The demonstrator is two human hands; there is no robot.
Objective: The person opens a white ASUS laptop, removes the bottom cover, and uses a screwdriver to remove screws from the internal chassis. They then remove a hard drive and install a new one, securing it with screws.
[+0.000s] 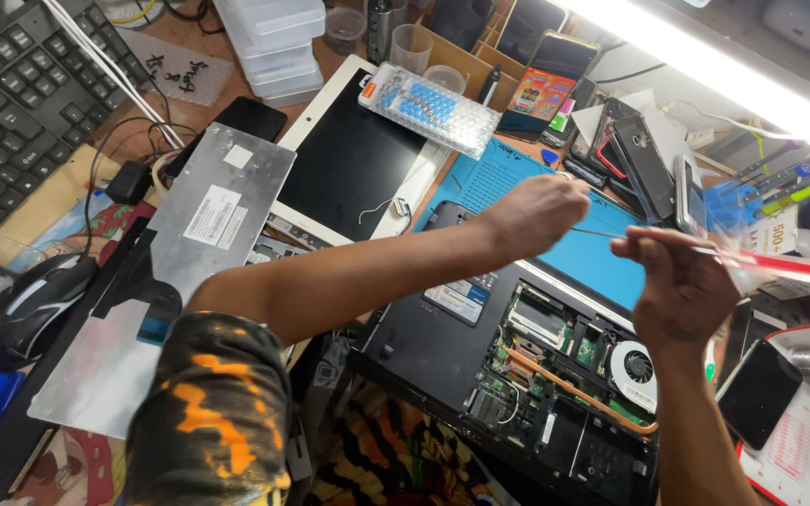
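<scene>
An opened black laptop (442, 337) lies bottom-up before me, its green circuit board (555, 351), copper heat pipe and round fan (635, 367) bared. My right hand (682, 281) holds a screwdriver with a clear red handle (780, 267) above the laptop's right side. Its thin metal shaft points left. My left hand (536, 214), fingers closed, pinches the shaft's tip over the blue work mat (602, 258). My left arm, in a black and orange sleeve, crosses above the laptop.
A silver keyboard backplate (189, 244) and a white-framed tablet (349, 159) lie at left. A black keyboard (11, 94) and mouse (39, 295) sit far left. Several phones (644, 155) and a clear parts box (428, 105) crowd the back. A phone (759, 394) lies at right.
</scene>
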